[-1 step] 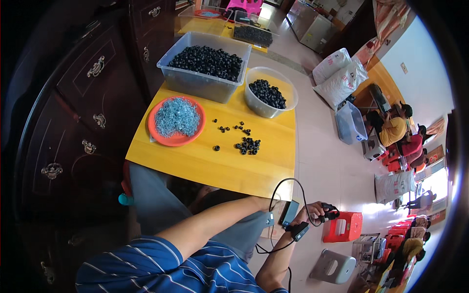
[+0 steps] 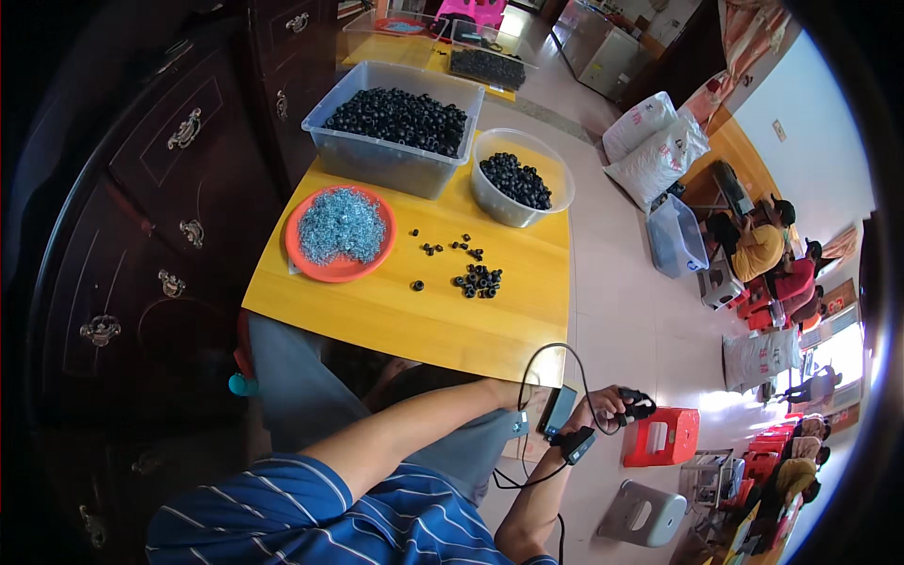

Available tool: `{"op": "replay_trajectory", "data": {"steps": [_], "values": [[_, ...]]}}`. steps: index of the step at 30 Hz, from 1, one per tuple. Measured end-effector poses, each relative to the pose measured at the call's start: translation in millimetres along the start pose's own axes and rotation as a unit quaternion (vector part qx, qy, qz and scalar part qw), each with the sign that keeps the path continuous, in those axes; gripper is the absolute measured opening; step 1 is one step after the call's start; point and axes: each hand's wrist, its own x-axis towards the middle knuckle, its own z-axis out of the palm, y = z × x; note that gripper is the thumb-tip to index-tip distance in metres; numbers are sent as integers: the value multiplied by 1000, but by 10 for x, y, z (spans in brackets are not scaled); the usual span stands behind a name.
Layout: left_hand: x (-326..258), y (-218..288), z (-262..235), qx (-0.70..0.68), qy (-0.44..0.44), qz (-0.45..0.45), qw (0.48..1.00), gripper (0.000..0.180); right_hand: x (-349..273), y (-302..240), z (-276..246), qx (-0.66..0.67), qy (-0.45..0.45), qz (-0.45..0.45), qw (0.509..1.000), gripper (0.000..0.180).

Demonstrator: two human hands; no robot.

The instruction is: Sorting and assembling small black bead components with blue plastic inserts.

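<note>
My left forearm crosses my lap to the right corner of the yellow table. My left hand (image 2: 535, 399) is there, pale and blurred, its fingers not readable, near a dark phone-like device (image 2: 559, 411). Out past the corner, the fingers of my right hand (image 2: 605, 407) curl at a black object (image 2: 637, 407) with a cable (image 2: 574, 354); its kind is unclear. A black box (image 2: 573, 445) is strapped at my right wrist. Small black rings (image 2: 483, 281) lie loose on the table, apart from both hands. Beside them, a red plate (image 2: 341, 271) holds clear bluish bits (image 2: 339, 226).
Along the far side of the yellow table (image 2: 395, 325) stand a rectangular tub (image 2: 377, 156) and a round tub (image 2: 508, 213), both with black rings. Dark drawers (image 2: 141, 217) line the left. To the right are a red stool (image 2: 673, 436), a grey stool (image 2: 643, 514), white sacks (image 2: 659, 155) and seated people.
The black object at my right hand has shifted very slightly. Everything else looks the same.
</note>
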Motion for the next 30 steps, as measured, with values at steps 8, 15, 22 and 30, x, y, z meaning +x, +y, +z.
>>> {"op": "replay_trajectory", "data": {"steps": [8, 15, 22, 30], "values": [[-451, 541, 456, 101, -141, 89, 981, 28, -178, -102, -41, -255, 228, 220, 913, 61], [-722, 445, 263, -216, -4, 4, 976, 31, -727, -124, -1, -379, 310, 500, 714, 73], [-1102, 437, -371, 33, -107, 44, 993, 61, -1049, 402, 148, -285, 257, 669, 636, 64], [-1575, 413, -972, 12, -58, -39, 997, 48, -1511, 82, -6, -237, 209, 812, 492, 64]]}}
